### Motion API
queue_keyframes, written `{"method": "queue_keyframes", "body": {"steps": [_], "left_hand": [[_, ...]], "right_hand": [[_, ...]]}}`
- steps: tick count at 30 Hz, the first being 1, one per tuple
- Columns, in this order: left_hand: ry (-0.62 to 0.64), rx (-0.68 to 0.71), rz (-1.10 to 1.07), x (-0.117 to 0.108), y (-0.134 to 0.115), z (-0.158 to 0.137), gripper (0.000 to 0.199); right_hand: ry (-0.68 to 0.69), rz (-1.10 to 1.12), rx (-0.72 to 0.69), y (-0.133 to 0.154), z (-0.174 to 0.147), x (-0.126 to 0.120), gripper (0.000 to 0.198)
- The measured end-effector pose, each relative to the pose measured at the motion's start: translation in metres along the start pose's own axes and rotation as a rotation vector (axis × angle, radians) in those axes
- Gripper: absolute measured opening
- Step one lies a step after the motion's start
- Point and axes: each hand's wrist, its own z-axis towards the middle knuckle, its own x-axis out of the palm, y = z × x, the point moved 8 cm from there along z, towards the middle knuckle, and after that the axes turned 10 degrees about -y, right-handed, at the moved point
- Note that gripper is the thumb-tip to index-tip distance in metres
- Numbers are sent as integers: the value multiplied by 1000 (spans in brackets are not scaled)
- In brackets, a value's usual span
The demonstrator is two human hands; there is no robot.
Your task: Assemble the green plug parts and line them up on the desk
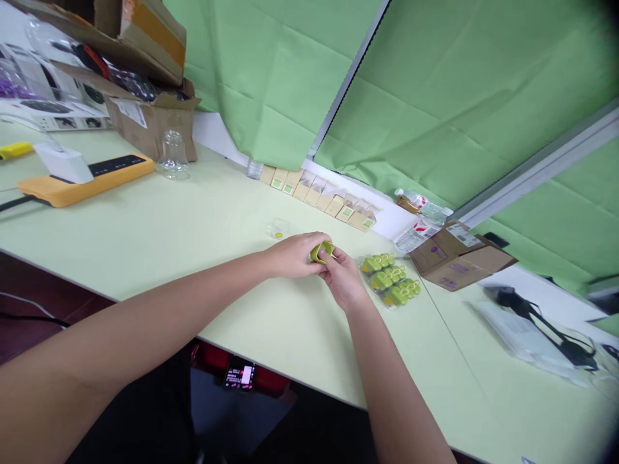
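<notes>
Over the pale green table [232,222], my left hand [294,255] and my right hand [342,277] meet around a small yellow-green cup-shaped piece [325,249]. Fingers of both hands are closed on it, with my right thumb pressed at its opening. My hands cover much of it, so its exact kind cannot be made out. Just beyond my left hand stands a small clear plastic cup [278,229] with a yellow spot. To the right of my right hand, rows of green pieces with pale loops [391,278] sit close together in clear plastic.
Small cardboard boxes [316,193] line the back edge. An orange power strip [104,179], a clear jar [173,154] and an open carton [155,122] stand left. Plastic bottles [423,209], another carton [457,254] and a black cable [546,325] lie right. A lit phone [240,374] is below the table edge.
</notes>
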Motion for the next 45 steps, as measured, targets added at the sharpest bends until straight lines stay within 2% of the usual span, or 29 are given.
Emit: {"method": "queue_keyframes", "body": {"steps": [6,12,19,24,29,32,35,37,39,42,45], "left_hand": [[3,-31,-43,6,5,0,36],[6,-50,-23,3,6,1,34],[24,-52,16,7,8,0,31],[36,-40,35,8,11,0,37],[34,-48,63,7,10,-1,35],[-34,-68,110,-2,15,2,30],[-139,-59,144,-16,23,6,26],[-189,-37,141,-23,28,8,27],[-214,-32,140,-26,34,8,29],[-210,-44,153,-24,39,8,30],[-187,-44,176,-21,41,8,30]], "right_hand": [[21,-60,-31,0,-1,4,37],[59,-108,13,-1,-3,4,34],[-16,-157,-8,1,-2,0,31],[46,-144,8,0,-4,3,29],[19,-224,1,3,-2,-1,32],[-94,-333,-102,10,2,-13,35],[-263,-595,-343,23,3,-30,38],[-232,-813,-439,19,5,-29,39],[-136,-954,-445,9,7,-25,36],[-111,-954,-428,4,9,-23,33],[-181,-708,-374,11,10,-27,38]]}}
